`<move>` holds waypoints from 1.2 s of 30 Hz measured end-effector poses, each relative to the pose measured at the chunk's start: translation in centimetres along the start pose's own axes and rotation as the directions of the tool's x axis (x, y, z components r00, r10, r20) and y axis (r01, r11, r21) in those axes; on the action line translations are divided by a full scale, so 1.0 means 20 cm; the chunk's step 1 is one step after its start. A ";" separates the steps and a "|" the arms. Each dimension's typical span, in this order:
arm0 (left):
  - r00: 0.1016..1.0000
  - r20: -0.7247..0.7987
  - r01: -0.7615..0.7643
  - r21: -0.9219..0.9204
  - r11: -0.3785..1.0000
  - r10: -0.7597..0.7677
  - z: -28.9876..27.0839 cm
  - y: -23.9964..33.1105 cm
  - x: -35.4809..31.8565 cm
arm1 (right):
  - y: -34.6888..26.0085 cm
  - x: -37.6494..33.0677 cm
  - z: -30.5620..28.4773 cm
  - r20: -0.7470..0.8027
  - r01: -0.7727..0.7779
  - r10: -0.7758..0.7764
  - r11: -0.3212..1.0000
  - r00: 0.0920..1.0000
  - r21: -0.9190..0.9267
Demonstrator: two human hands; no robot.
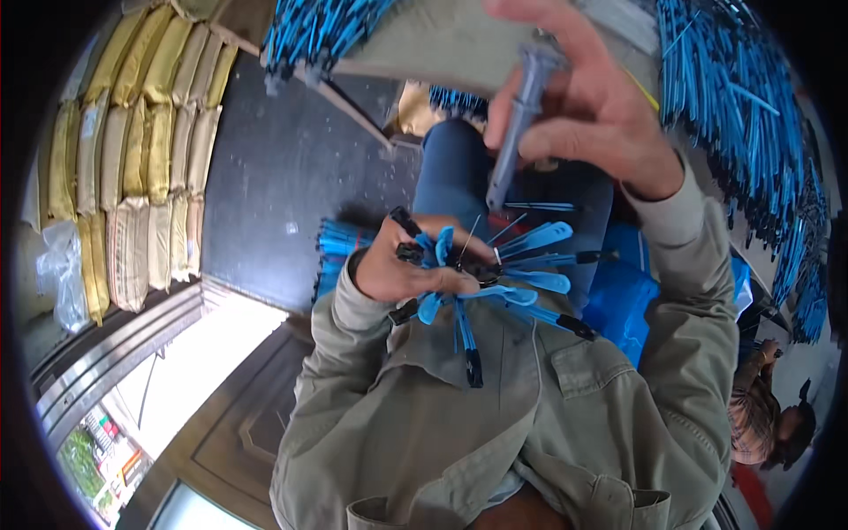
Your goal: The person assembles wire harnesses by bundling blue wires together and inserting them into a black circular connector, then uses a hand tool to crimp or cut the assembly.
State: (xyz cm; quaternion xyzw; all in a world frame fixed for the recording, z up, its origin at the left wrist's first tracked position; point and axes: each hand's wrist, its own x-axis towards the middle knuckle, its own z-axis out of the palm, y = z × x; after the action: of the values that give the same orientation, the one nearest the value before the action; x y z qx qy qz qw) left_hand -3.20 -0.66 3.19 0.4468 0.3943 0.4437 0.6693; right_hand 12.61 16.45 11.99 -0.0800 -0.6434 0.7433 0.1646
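Note:
My left hand [413, 263] is closed round the dark hub [481, 270] of a spoked piece in front of my chest. Blue plastic arms [541, 281] fan out from it on all sides, several ending in black tips; thin wires stick up near the middle. My fingers partly cover the hub. Above and to the right, my right hand [601, 124] pinches a grey plastic tube [519, 124] with a flared upper end between thumb and fingers. The tube is tilted, its narrow lower end over the far side of the spoked piece and apart from the hub.
Heaps of blue, black-tipped arms [733, 115] lie at the far right, and another bundle [327, 35] sits on the grey table [424, 53]. A smaller bundle [340, 252] is left of my left hand. Stacked sacks [146, 132] line the left. A person [764, 411] is at right.

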 end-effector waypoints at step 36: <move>0.939 -0.332 -0.100 -0.005 0.995 0.093 0.35 -0.09 0.01 | 0.40 -0.61 0.26 -0.331 -0.090 0.094 0.996 0.939 0.026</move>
State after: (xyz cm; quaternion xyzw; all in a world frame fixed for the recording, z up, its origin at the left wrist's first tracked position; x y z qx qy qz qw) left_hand 3.78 -2.63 3.47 0.3774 0.4738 0.5489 0.5760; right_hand 21.02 6.37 3.81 -0.2329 -0.5983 0.7295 0.2359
